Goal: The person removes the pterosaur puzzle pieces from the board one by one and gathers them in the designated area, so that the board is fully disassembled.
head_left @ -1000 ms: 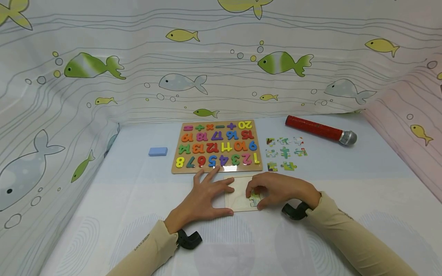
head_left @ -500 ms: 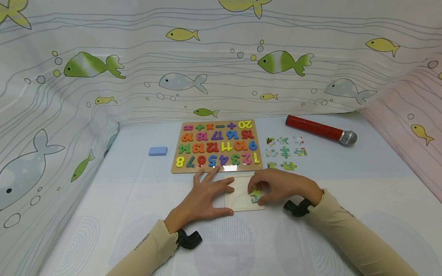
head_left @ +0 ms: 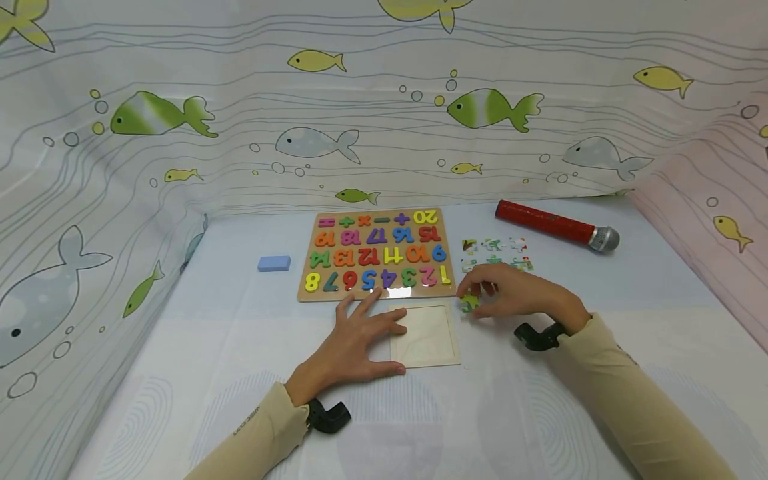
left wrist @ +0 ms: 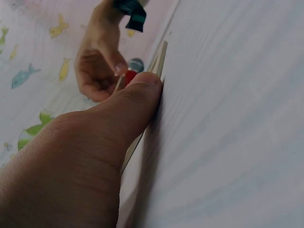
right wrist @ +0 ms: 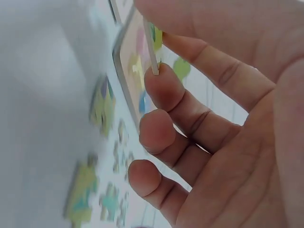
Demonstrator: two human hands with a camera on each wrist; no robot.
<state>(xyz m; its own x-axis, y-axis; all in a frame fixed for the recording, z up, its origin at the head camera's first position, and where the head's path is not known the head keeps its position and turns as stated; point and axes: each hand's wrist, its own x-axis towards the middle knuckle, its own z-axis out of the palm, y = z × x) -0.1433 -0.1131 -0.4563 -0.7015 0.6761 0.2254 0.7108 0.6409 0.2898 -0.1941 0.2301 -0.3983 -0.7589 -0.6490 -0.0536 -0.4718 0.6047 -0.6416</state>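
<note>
My left hand (head_left: 357,340) lies with spread, fairly straight fingers at the left side of a shallow pale wooden puzzle tray (head_left: 427,339), whose inside is bare. In the left wrist view its thumb (left wrist: 137,92) touches the tray's edge (left wrist: 162,57). Just right of the tray's far corner, my right hand (head_left: 517,291) pinches a green-and-yellow jigsaw piece (head_left: 469,304) between thumb and fingers. The right wrist view shows that piece (right wrist: 152,45) edge-on, raised off the table. More jigsaw pieces (head_left: 493,245) lie in rows beyond this hand, which hides some of them.
A wooden number board (head_left: 377,257) with coloured numerals lies beyond the tray. Left of it is a blue block (head_left: 274,263). A red microphone (head_left: 555,227) with a silver head rests at the back right. Fish-printed cloth (head_left: 384,100) rises behind the table.
My right hand has moved from over the tray to the right and away from me, carrying the jigsaw piece with it. My left hand has stayed put.
</note>
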